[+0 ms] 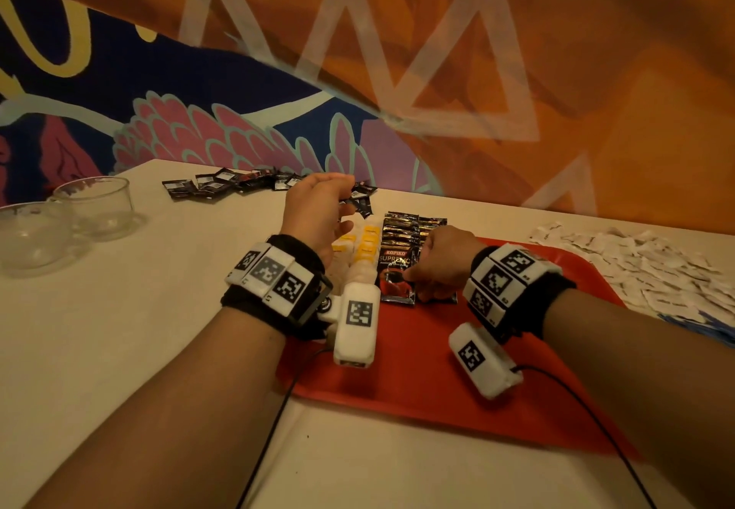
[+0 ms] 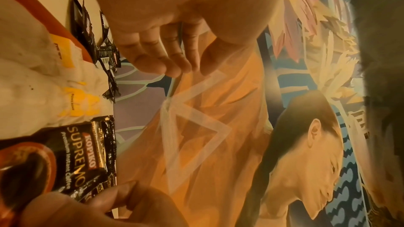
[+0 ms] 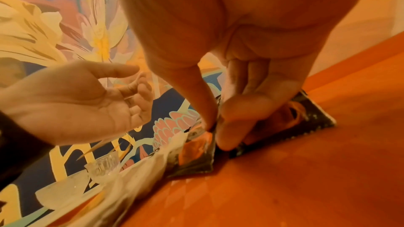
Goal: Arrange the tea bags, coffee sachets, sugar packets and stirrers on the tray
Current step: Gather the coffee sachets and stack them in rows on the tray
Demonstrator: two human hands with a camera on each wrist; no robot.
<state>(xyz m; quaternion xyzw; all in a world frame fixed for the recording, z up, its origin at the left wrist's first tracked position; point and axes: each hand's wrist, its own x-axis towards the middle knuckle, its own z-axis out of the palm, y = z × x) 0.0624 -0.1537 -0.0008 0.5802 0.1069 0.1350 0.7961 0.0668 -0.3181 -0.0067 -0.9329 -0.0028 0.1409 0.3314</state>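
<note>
- Glass cups (image 1: 93, 206) sit at the far left of the table, apart from the work.
- Loose dark sachets (image 1: 222, 184) lie off the tray near the wall; likely light, slick foil, best pinched at a flat edge.
- Left hand (image 1: 318, 210) hovers above the tea bags (image 1: 358, 248), fingers loosely curled, holding nothing I can see.
- Tea bags lie in rows on the red tray (image 1: 437, 381); soft, easily crushed.
- Coffee sachets (image 1: 401, 254) overlap in a row just beside them.
- Right hand (image 1: 441, 266) pinches the nearest sachet's edge.
- Sugar packets (image 1: 636, 258) lie heaped right of the tray.
</note>
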